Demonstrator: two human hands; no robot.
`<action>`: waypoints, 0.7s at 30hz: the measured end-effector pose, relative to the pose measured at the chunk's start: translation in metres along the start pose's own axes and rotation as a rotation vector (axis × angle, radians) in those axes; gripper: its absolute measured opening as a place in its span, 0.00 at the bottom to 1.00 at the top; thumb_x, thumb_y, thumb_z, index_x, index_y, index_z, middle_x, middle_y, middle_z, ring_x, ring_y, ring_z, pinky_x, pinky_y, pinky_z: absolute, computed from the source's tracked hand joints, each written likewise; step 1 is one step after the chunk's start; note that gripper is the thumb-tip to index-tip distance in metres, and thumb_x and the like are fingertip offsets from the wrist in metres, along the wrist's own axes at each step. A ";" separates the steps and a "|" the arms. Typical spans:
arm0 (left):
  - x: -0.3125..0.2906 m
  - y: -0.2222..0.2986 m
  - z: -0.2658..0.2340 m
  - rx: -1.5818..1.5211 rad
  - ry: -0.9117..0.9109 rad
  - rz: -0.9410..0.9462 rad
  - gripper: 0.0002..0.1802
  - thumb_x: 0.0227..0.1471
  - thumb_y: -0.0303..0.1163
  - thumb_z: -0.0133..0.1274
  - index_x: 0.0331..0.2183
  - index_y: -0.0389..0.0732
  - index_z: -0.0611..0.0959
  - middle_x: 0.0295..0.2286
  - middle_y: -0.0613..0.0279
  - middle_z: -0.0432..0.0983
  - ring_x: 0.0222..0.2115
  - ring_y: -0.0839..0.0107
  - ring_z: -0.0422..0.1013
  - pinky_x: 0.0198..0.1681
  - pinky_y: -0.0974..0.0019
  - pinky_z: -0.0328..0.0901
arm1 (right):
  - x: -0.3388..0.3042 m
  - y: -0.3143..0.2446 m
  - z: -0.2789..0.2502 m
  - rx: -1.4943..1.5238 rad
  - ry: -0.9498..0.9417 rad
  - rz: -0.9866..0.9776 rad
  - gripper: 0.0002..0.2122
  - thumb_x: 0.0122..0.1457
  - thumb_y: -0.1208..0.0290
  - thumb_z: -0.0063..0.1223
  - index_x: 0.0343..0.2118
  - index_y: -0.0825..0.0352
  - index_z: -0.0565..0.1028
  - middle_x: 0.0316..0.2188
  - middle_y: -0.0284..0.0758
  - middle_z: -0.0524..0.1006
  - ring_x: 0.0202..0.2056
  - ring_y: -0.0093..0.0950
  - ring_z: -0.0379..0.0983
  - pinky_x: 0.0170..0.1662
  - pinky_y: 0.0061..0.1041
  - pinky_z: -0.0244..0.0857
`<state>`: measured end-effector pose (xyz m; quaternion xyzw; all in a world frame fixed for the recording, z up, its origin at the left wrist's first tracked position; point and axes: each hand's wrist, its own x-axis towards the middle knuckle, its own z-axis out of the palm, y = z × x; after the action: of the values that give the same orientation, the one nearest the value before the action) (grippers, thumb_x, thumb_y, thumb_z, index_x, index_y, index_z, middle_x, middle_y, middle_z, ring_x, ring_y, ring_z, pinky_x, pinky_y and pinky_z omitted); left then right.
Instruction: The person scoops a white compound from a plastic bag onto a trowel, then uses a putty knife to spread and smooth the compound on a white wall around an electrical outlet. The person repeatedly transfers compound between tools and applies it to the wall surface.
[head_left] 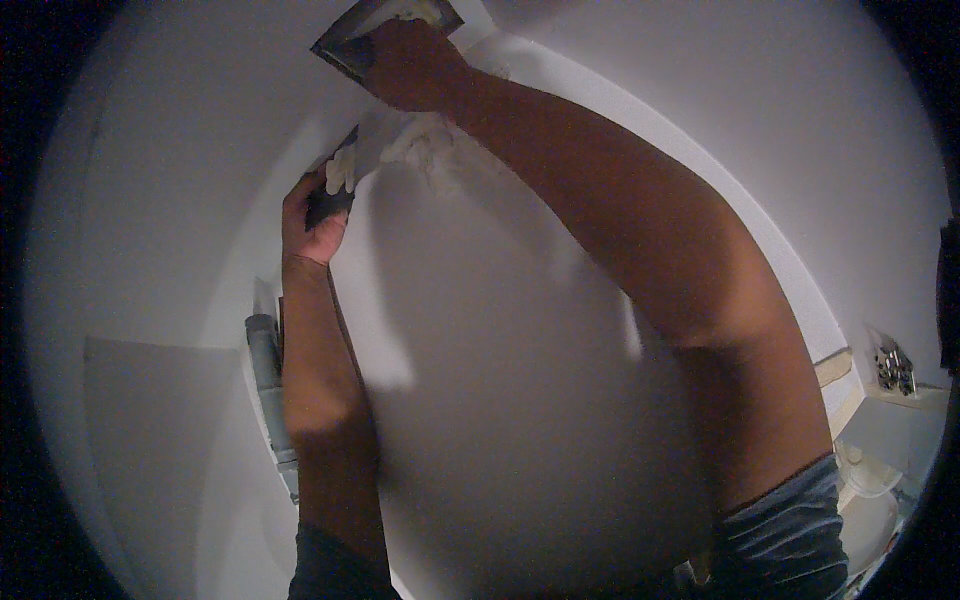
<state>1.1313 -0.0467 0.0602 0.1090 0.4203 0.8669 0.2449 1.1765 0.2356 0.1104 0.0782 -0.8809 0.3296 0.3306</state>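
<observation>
My right hand (418, 68) is raised at the top of the head view, its fingers wrapped on a plastering trowel (345, 52) with a rectangular, dark-edged plate. The trowel lies close to or against the pale wall surface; its contact edge is hidden. Lower and to the left, my left hand (313, 228) grips a putty knife (328, 208) by its dark lower part. White filler (341, 170) sits in a lump on the knife's blade. Between the two hands, a rough patch of whitish plaster (432, 150) shows on the wall.
A grey pipe (268, 370) runs upright beside my left forearm. To the right, past my elbow, are a wooden strip (833, 367), a cluster of small shiny metal pieces (893, 370) and a whitish container (870, 473). My arms cast shadows on the wall (520, 400).
</observation>
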 end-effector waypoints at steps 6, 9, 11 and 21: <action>-0.004 0.000 0.001 0.002 0.027 -0.008 0.12 0.58 0.20 0.50 0.44 0.26 0.80 0.44 0.45 0.81 0.46 0.55 0.79 0.52 0.58 0.76 | 0.012 0.000 0.027 -0.030 0.016 0.001 0.15 0.54 0.65 0.53 0.41 0.69 0.82 0.39 0.48 0.82 0.44 0.48 0.80 0.50 0.46 0.75; -0.012 0.001 -0.001 0.014 -0.002 -0.008 0.12 0.57 0.20 0.51 0.43 0.27 0.81 0.43 0.46 0.81 0.46 0.55 0.79 0.53 0.58 0.76 | 0.009 -0.011 0.023 -0.013 -0.022 -0.020 0.15 0.55 0.64 0.54 0.40 0.69 0.82 0.40 0.48 0.81 0.46 0.48 0.80 0.49 0.45 0.75; 0.000 -0.003 0.009 -0.002 -0.039 -0.027 0.12 0.57 0.20 0.52 0.44 0.27 0.81 0.43 0.46 0.81 0.47 0.55 0.79 0.54 0.57 0.75 | 0.019 0.007 0.033 -0.233 0.111 -0.153 0.15 0.55 0.64 0.54 0.39 0.69 0.82 0.38 0.49 0.82 0.45 0.48 0.80 0.49 0.45 0.75; -0.006 -0.010 0.006 0.872 0.131 0.224 0.13 0.57 0.20 0.53 0.46 0.31 0.81 0.43 0.56 0.79 0.44 0.66 0.76 0.53 0.65 0.71 | -0.025 0.004 -0.044 -0.169 0.051 -0.293 0.13 0.55 0.72 0.53 0.43 0.61 0.83 0.39 0.44 0.82 0.44 0.44 0.80 0.48 0.43 0.75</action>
<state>1.1428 -0.0403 0.0560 0.1918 0.7463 0.6351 0.0539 1.2176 0.2644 0.1166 0.1696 -0.8758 0.2046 0.4028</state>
